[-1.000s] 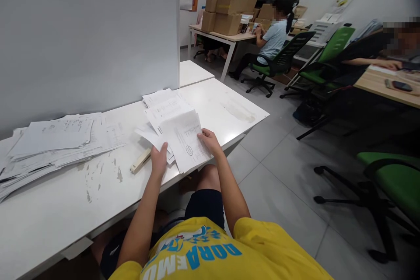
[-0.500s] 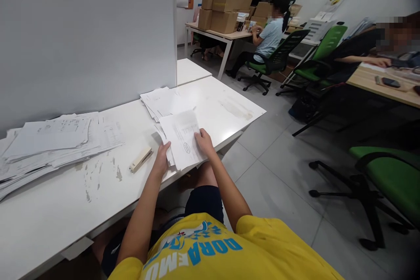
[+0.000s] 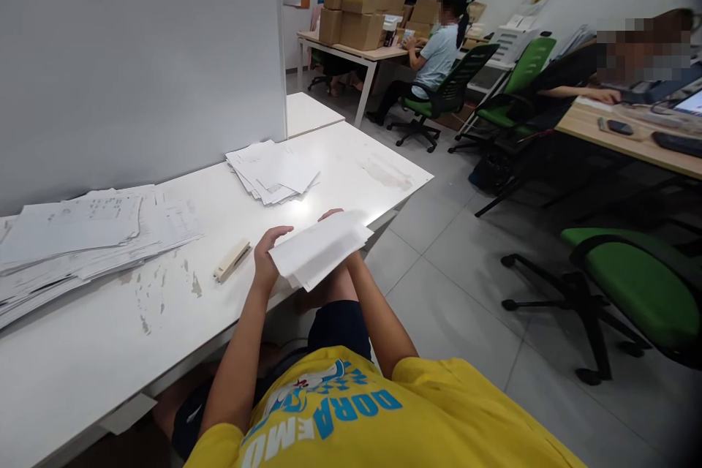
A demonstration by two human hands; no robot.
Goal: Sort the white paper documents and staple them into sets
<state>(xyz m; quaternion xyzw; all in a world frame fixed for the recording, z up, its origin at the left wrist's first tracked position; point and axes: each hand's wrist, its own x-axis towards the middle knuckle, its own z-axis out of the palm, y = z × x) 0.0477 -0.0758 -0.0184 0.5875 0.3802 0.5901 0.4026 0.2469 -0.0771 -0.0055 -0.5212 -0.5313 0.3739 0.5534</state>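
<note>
A few white sheets of paper (image 3: 321, 248) are tilted over the table's front edge, between my two hands. Cupped at their left end, my left hand (image 3: 268, 257) holds them with its fingers curving along the far side. My right hand (image 3: 332, 214) supports the right part from behind; the sheets hide most of it, and only some fingers show above the top edge. A cream stapler (image 3: 232, 260) lies on the table just left of my left hand. Beyond the held sheets rests a small fanned stack of papers (image 3: 273, 172).
A wide, messy pile of papers (image 3: 82, 234) covers the left of the white table (image 3: 219, 307). A grey-white panel (image 3: 142, 58) rises along its back. Green chairs (image 3: 630, 285) stand to the right. Two people sit at other desks, one near cardboard boxes (image 3: 359, 11).
The held sheets have tipped from facing me to a lower, sideways slant. My right hand has moved behind them, and my left fingers have extended. The view has shifted slightly right.
</note>
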